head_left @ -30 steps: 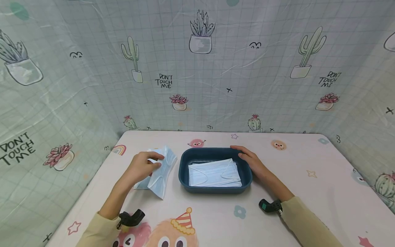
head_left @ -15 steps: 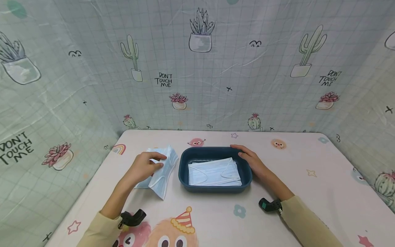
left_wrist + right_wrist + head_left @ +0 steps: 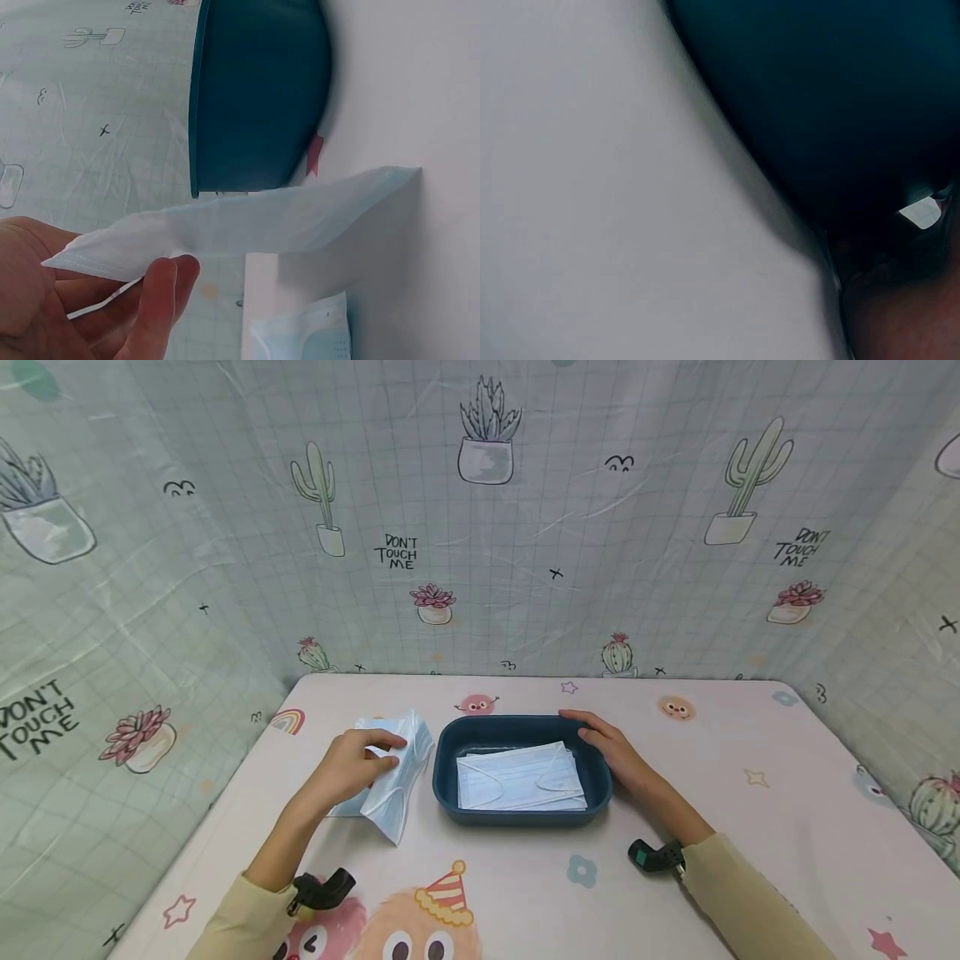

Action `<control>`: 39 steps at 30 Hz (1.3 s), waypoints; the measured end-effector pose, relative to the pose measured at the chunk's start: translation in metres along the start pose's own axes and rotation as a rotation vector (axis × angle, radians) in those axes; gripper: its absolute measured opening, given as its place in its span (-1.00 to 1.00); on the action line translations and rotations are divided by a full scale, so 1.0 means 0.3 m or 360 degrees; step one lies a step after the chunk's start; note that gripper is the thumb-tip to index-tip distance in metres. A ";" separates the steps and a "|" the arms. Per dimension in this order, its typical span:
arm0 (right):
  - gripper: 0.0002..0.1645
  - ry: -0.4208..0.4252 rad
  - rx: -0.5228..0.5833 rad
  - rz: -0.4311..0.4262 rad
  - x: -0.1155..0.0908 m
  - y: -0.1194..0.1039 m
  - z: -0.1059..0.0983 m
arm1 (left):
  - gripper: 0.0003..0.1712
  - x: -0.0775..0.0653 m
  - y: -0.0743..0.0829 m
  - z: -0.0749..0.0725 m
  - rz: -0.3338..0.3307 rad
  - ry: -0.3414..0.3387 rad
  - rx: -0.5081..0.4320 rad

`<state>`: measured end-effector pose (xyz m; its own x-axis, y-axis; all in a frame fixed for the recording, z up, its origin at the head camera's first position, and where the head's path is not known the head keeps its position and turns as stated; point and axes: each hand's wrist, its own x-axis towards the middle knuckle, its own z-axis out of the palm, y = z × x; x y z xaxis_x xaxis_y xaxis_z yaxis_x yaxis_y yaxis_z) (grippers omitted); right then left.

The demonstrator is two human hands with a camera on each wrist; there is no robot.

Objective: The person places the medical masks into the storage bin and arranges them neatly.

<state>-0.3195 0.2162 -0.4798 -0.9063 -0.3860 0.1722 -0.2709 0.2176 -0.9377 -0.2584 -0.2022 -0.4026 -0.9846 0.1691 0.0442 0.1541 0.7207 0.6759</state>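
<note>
My left hand [image 3: 356, 767] pinches a light blue disposable face mask [image 3: 401, 789] between thumb and fingers, left of a dark blue plastic box [image 3: 521, 818]. In the left wrist view the mask [image 3: 262, 217] stands tilted above the table, its far end low near the surface. Another mask [image 3: 311, 330] lies on the table beneath it. Several masks [image 3: 517, 781] lie flat in a stack inside the box, ear loops on top. My right hand [image 3: 611, 752] grips the box's far right corner, thumb over the rim; its other fingers are mostly hidden.
A white tablecloth [image 3: 697, 760] printed with cartoon figures covers the table. Behind and at both sides hangs a pale green sheet [image 3: 555, 527] with cactus drawings. Black wrist devices [image 3: 322, 891] sit at both sleeves.
My left hand has shifted slightly to the right with the mask, then stayed nearly still. The right hand and the box keep their place; the head view has tilted a little.
</note>
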 end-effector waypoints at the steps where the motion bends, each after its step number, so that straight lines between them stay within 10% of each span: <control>1: -0.46 0.0001 -0.0002 -0.0001 0.000 0.001 0.000 | -0.68 -0.001 0.001 -0.001 0.0000 0.0002 -0.0002; 39: -0.45 -0.0015 0.0019 -0.0001 0.000 0.011 -0.005 | -0.61 -0.091 0.165 -0.030 0.0306 0.0113 -0.0027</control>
<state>-0.3209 0.2183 -0.4824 -0.9031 -0.3943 0.1700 -0.2675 0.2070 -0.9411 -0.2248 -0.1773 -0.3638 -0.9405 0.2543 0.2253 0.3392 0.6683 0.6620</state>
